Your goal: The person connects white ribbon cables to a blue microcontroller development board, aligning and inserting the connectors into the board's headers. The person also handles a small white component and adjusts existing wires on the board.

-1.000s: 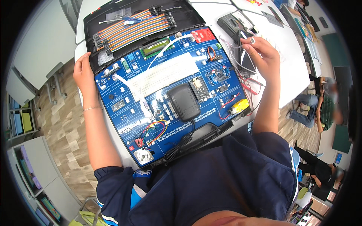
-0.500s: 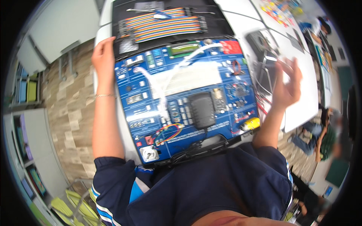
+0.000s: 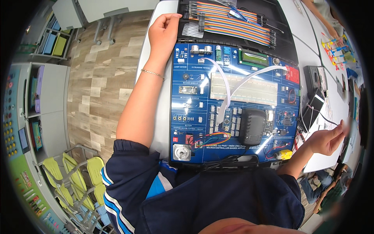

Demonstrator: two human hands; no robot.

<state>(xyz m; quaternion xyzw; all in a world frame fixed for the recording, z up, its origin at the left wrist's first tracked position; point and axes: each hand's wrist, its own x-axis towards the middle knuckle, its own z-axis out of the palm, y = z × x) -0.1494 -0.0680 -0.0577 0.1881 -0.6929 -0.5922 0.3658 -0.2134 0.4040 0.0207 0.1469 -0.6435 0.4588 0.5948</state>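
Item: blue electronics board [image 3: 237, 104] in an open black case on a white surface [image 3: 161, 117], centrally between the hands and nearer the left; taken here as the clock's centre.

Left hand [image 3: 164, 31]: between 10 and 11 o'clock; fingers curled, tips touching the left edge of the case lid [image 3: 281, 19]. Firm grip or mere contact: cannot tell.

Right hand [image 3: 328, 139]: near 4 o'clock, clear of the board; thumb and forefinger pinched together at the end of a thin cable [image 3: 329, 119].

Adjacent: dark phone [image 3: 314, 109], 3 o'clock; multimeter [image 3: 312, 80], between 2 and 3; rainbow ribbon wires [image 3: 233, 22], in the lid at 12.

Fitted or resting on board: white breadboard [image 3: 255, 91], centre; black power adapter [image 3: 251, 128], 5 o'clock; yellow motor [image 3: 285, 155], between 4 and 5; square silver motor [image 3: 181, 153], between 7 and 8.

Markings: white capital lettering [image 3: 228, 148], two lines, 6 o'clock, partly hidden by the adapter; small white captions beside modules, mostly at 9 to 11 o'clock.
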